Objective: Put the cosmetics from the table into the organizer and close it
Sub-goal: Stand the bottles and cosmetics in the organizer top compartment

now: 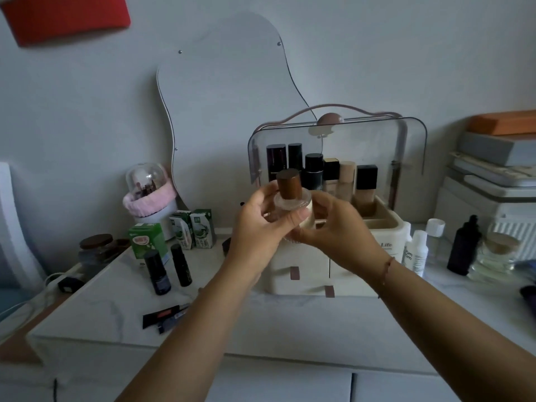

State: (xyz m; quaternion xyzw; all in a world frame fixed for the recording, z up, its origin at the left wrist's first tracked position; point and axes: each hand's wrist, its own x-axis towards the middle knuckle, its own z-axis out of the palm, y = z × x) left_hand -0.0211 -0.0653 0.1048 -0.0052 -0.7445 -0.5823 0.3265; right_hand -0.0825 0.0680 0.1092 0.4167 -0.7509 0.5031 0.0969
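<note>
Both hands hold a clear glass perfume bottle with a brown wooden cap (289, 185) in the air, just in front of the organizer. My left hand (261, 227) grips its left side and my right hand (336, 230) cups its right side and base. The cream organizer (385, 236) stands behind, its transparent lid (406, 140) raised, with several dark and beige bottles upright inside. On the table to the left stand two dark tubes (158, 272) and lie flat dark items (165, 314). To the right stand white bottles (417, 252), a black dropper bottle (464, 246) and a glass jar (497, 255).
Green cartons (145, 240) and a domed brush holder with a pink band (148, 192) stand at the back left, next to a wavy mirror (226, 97). A dark-lidded jar (97, 249) and cables sit at far left. Stacked boxes (493, 175) rise at the right.
</note>
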